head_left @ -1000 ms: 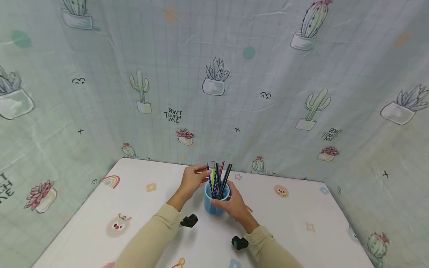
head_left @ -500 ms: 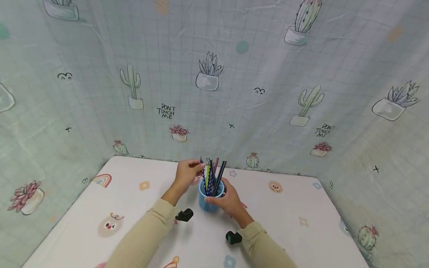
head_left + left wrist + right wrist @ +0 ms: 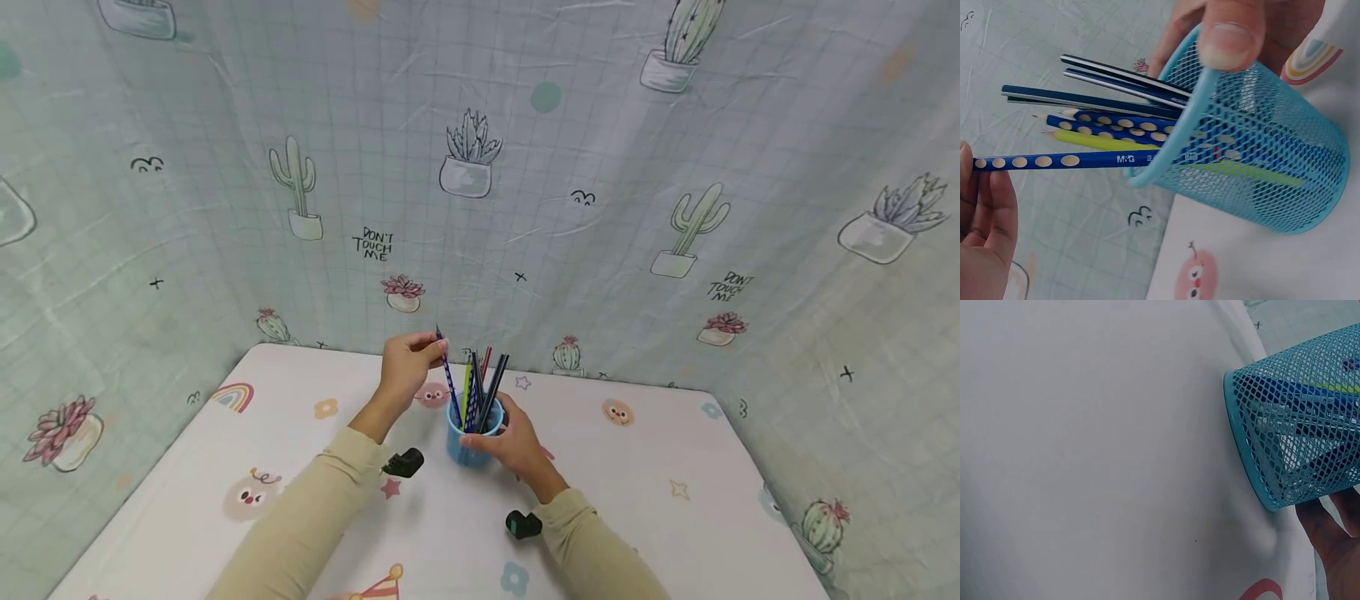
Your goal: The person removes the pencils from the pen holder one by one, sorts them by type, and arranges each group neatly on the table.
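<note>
A light-blue mesh pencil cup [image 3: 468, 457] stands near the back middle of the table, full of pencils. My right hand [image 3: 519, 440] grips its right side, the thumb over the rim in the left wrist view. My left hand [image 3: 405, 367] pinches a blue pencil [image 3: 1094, 160] by its upper end, where round wood-coloured dimples show. That pencil leans left, and its lower part is still inside the cup. Beside it stand a yellow-green pencil [image 3: 1100, 141], dimpled blue pencils [image 3: 1124, 120] and dark striped pencils [image 3: 1085, 95]. A red pencil [image 3: 486, 361] rises at the back.
The white table [image 3: 630, 500] carries printed cartoon pictures. Behind and at both sides hangs a pale cactus-print cloth [image 3: 525, 233]. A small black camera sits at the left wrist [image 3: 405, 462] and another at the right wrist [image 3: 523, 524].
My left hand has moved up and slightly left, drawing the blue pencil higher out of the cup. The right hand keeps its grip on the cup. The head view has shifted a little.
</note>
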The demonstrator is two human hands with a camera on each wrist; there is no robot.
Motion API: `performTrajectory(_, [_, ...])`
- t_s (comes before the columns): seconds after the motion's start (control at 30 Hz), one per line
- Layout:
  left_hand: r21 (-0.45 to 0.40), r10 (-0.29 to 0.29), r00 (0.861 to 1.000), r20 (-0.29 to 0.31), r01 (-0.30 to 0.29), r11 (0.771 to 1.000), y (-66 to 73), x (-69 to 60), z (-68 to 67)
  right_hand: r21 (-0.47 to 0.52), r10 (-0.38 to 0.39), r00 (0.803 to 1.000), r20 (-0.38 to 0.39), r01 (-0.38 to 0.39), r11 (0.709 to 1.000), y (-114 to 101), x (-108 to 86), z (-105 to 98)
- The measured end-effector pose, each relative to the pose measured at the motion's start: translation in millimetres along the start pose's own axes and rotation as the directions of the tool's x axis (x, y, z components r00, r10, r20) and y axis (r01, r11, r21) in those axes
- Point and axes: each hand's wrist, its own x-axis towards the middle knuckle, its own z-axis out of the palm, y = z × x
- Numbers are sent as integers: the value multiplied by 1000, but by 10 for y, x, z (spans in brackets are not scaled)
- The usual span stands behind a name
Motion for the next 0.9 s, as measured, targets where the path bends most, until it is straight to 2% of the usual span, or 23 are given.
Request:
performTrajectory(0.23, [-54, 47, 998, -34, -49, 997, 182, 46, -96, -8, 15, 1000, -4, -15, 1000, -5, 15, -1])
performTrajectory(0.47, [-112, 49, 998, -45, -53, 992, 340, 103, -197, 20, 5, 1000, -3, -5, 1000, -18, -12, 3])
performTrajectory(0.73, [-75, 41, 998, -42, -45, 996, 467, 151, -343, 2, 48, 999, -8, -48, 999, -2, -16, 16])
performTrajectory(0.9, [-55, 36, 998, -45, -38, 998, 508, 183, -465, 22, 30, 1000, -5, -30, 999, 3, -14, 13])
